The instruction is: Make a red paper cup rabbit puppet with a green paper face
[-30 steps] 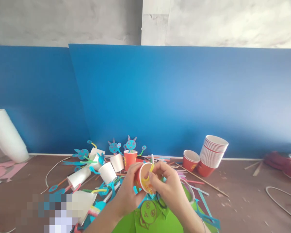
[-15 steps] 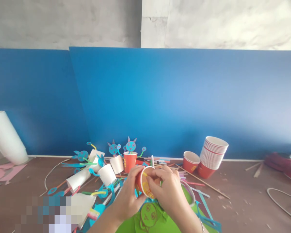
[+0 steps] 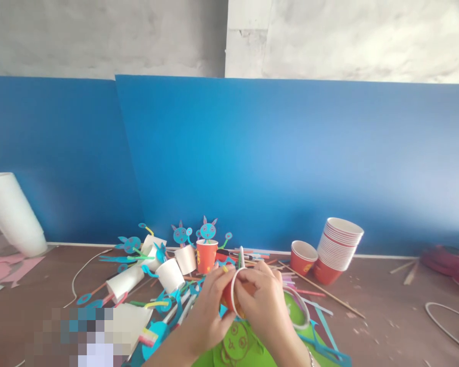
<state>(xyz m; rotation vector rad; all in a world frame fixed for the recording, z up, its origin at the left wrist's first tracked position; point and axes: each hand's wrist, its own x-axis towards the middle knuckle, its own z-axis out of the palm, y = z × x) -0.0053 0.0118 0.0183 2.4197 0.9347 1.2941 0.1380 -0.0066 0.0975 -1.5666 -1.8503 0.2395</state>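
My left hand (image 3: 208, 306) is wrapped round a red paper cup (image 3: 227, 295), which lies tilted with its white rim turned towards my right hand. The right hand (image 3: 262, 298) is closed, its thumb and fingertips reaching inside the cup, where the rim and the hand itself hide them. A short yellow straw end (image 3: 225, 268) sticks out by my left fingertips, at the upper side of the cup. Below both hands lies green paper (image 3: 237, 344) with a face drawn on it in dark lines.
Behind my hands stands a red cup (image 3: 207, 257) with a blue paper animal head and straw arms. White cups (image 3: 171, 276) with blue cutouts lie at left. A cup stack (image 3: 338, 244), a single red cup (image 3: 303, 258), a tape roll (image 3: 296, 308) and blue scissors (image 3: 325, 349) are at right.
The cup has turned so its opening faces more to the right and its inside is mostly hidden. Yellow seen inside the cup before now shows outside, by my left fingertips.
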